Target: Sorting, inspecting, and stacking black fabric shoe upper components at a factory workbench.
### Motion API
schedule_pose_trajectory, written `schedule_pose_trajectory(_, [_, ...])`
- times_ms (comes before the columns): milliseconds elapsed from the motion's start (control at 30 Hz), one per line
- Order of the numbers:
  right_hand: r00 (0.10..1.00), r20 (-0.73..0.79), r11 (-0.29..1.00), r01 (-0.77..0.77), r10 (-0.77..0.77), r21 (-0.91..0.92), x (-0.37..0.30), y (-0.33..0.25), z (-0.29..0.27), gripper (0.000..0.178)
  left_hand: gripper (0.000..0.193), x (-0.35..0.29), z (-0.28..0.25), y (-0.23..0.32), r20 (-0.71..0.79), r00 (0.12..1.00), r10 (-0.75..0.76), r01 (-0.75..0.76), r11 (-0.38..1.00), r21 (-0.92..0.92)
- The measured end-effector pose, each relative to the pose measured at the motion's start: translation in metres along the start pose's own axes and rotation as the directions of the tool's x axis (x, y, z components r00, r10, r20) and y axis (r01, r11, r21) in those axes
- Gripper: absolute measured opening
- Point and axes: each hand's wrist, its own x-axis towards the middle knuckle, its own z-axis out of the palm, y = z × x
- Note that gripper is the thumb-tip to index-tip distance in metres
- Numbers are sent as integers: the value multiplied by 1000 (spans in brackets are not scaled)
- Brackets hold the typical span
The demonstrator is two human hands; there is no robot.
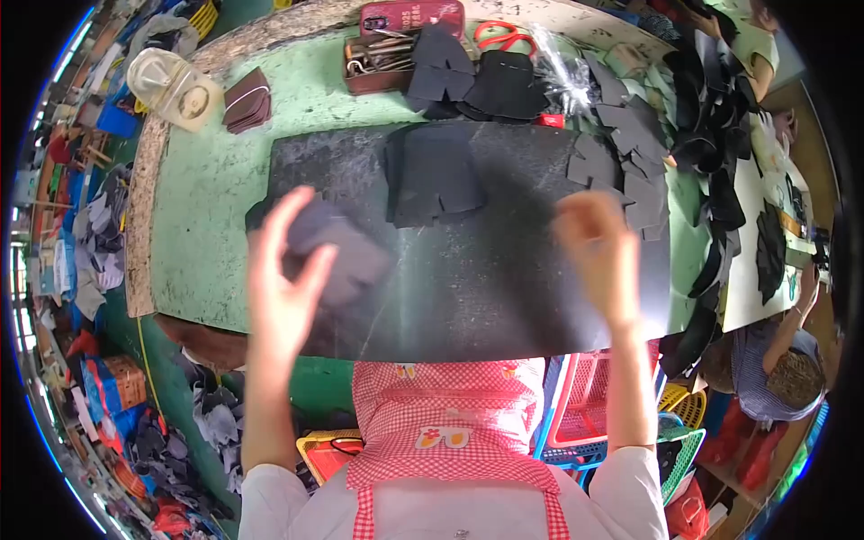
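My left hand (286, 274) is over the left part of the black work board (468, 306), thumb and fingers spread apart. A blurred dark grey cut piece (351, 263) lies right beside its thumb and fingers; I see no firm grip on it. My right hand (601, 247) hovers above the right part of the board, fingers curled and smeared by motion. Whether it holds anything I cannot make out. Between the hands, toward the board's far edge, sits a stack of dark cut pieces (436, 175), slightly fanned, with small notches along its near edge.
Behind the board are a tool box (373, 83), red-handled scissors (506, 40) and dark piece stacks (504, 85). Brown pieces (247, 101) and a clear container (171, 88) stand far left. Grey scraps (634, 135) lie right. Another person (778, 369) sits at right; plastic baskets (589, 396) are below.
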Motion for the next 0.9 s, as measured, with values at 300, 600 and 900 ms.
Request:
schedule_pose_trajectory(300, [960, -271, 830, -212, 76, -516, 24, 84, -76, 34, 49, 43, 109, 65, 58, 938, 341, -325, 926, -191])
schedule_pose_trajectory(600, [986, 26, 801, -149, 165, 580, 27, 9, -26, 16, 17, 49, 116, 61, 53, 975, 215, -193, 941, -278])
schedule_pose_trajectory(900, [913, 372, 881, -28, -171, 473, 41, -19, 45, 28, 26, 31, 67, 55, -318, 856, 408, -508, 779, -367])
